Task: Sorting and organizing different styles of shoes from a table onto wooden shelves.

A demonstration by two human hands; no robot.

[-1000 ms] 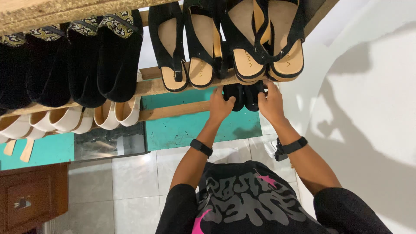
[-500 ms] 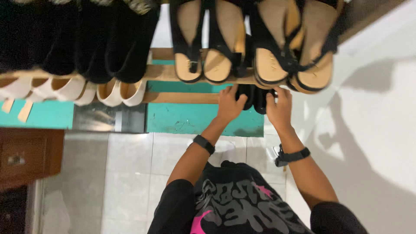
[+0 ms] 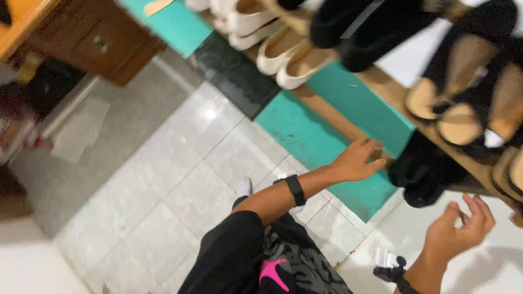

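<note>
The picture is tilted and soft from motion blur, strongest on the sandals (image 3: 463, 114) at the right edge. Indoor light is moderate; a bright glare spot lies on the floor tiles (image 3: 207, 113). The white wall (image 3: 490, 267) looks overexposed, with a faint grey shadow

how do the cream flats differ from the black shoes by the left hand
The cream flats are pale, with open tops showing tan insoles; the black shoes are dark, and no insole shows. The cream flats sit far from both hands, while the black shoes lie right beside the left hand, with the right hand just below them. Both sit on the same lower wooden shelf.
</note>
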